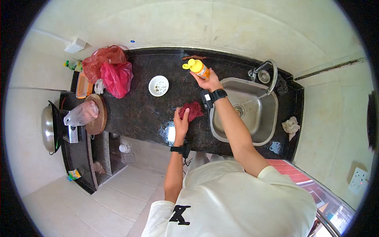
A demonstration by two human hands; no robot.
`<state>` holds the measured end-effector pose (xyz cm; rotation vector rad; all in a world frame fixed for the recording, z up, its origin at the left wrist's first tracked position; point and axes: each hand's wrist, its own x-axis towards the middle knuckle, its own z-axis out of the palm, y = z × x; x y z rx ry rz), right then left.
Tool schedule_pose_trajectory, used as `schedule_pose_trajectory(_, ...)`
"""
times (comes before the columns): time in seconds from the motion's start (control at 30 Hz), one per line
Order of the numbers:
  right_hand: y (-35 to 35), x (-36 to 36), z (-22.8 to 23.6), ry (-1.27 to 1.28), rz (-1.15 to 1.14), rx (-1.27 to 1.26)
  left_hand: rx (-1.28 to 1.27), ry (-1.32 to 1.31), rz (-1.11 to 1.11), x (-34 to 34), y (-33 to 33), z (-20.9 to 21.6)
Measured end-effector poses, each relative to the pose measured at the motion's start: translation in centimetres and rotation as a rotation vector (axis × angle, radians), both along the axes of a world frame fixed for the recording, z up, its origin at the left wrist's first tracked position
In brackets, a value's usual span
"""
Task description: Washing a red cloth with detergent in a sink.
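Note:
My right hand (210, 81) is closed around a yellow squeeze bottle (202, 71) with an orange label, held tilted above the counter at the sink's left side. Its yellow flip cap looks lifted and points to the left. Lower down, my left hand (181, 125) grips the left edge of a crumpled dark red cloth (193, 111) lying on the counter. Left of both hands stands a small white bowl (151, 87) with dark bits inside.
A steel sink (272, 128) with a curved faucet (273, 69) is at the right, a thin water stream seemingly falling into it. A whitish rag (291, 125) lies beyond. Red plastic bags (117, 79), a round board (101, 124) and a wok (48, 128) occupy the left.

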<state>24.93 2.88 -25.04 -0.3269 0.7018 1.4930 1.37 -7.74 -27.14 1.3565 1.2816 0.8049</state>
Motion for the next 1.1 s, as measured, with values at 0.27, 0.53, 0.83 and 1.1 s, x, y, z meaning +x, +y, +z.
schedule_pose_trajectory(0.27,-0.6,-0.5,-0.1,-0.051,-0.065,-0.064,0.193,0.101,0.019,-0.1,0.4,0.7)
schedule_pose_trajectory(0.53,-3.0,0.7,-0.6,-0.081,-0.084,-0.017,0.233,0.073,0.176,0.4,1.9,6.4)
schedule_pose_trajectory(0.83,-10.7,2.2,4.1,-0.186,-0.031,0.193,-0.140,-0.726,0.018,1.5,3.2,11.3)
schedule_pose_trajectory(1.1,-14.7,3.5,4.2,-0.171,-0.025,0.179,-0.086,-0.472,-0.128,1.6,2.8,6.1)
